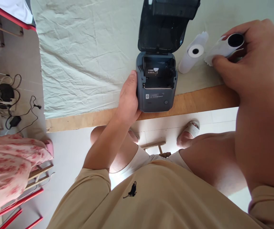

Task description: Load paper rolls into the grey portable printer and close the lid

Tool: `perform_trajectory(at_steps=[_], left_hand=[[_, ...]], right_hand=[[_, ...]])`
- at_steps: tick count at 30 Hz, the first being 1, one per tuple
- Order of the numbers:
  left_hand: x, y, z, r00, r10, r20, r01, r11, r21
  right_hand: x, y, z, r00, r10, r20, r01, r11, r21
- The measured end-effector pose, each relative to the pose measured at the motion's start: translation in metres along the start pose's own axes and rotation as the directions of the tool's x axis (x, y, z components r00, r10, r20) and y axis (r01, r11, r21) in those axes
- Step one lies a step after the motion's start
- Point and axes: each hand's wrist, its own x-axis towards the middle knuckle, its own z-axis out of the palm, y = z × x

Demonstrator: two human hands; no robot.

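A dark grey portable label printer [157, 101] sits at the table's front edge, its black lid [163, 30] swung up and its paper bay exposed. My left hand [129, 97] is closed round the printer's left side. To the right of the printer stands a small white paper roll [186, 62] with a narrow core and a loose end. Further right, my right hand [256, 57] grips another paper roll [222, 47], white with a wide dark hollow core, between thumb and fingers. Its far side is hidden by my fingers.
A pale green cloth [84, 57] covers the table, whose wooden edge [79, 120] shows at the front. Tangled cables and a black adapter [15, 121] lie to the left. A pink floral cloth [10, 168] hangs over a rack at the lower left.
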Motion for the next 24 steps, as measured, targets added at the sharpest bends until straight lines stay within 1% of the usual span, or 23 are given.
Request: perform_trajectory(at_steps=[3, 7, 13, 16, 19, 24], left_hand=[[-0.001, 0.001, 0.001, 1.000, -0.012, -0.007, 0.012, 1.000, 0.009], [-0.001, 0.002, 0.004, 1.000, 0.000, -0.003, 0.000, 1.000, -0.020], [-0.002, 0.003, 0.005, 1.000, -0.008, -0.007, 0.008, 0.999, -0.032], [-0.001, 0.004, 0.006, 1.000, -0.022, -0.020, 0.021, 1.000, -0.009], [-0.002, 0.005, 0.007, 0.999, -0.022, -0.029, 0.023, 1.000, 0.002], [-0.004, 0.007, 0.010, 0.999, -0.032, -0.041, 0.032, 0.999, 0.000]], right_hand=[[0.001, 0.007, 0.001, 1.000, -0.019, 0.003, 0.019, 1.000, 0.016], [-0.001, 0.005, 0.003, 1.000, -0.008, 0.021, 0.009, 1.000, -0.012], [-0.002, -0.001, 0.011, 0.996, 0.000, -0.085, -0.003, 0.999, -0.039], [-0.003, 0.001, 0.011, 0.996, -0.005, -0.091, -0.001, 0.998, -0.070], [-0.003, 0.002, 0.011, 0.996, -0.006, -0.091, 0.002, 0.999, -0.046], [-0.003, -0.006, 0.009, 0.994, 0.058, -0.088, -0.064, 0.996, -0.058]])
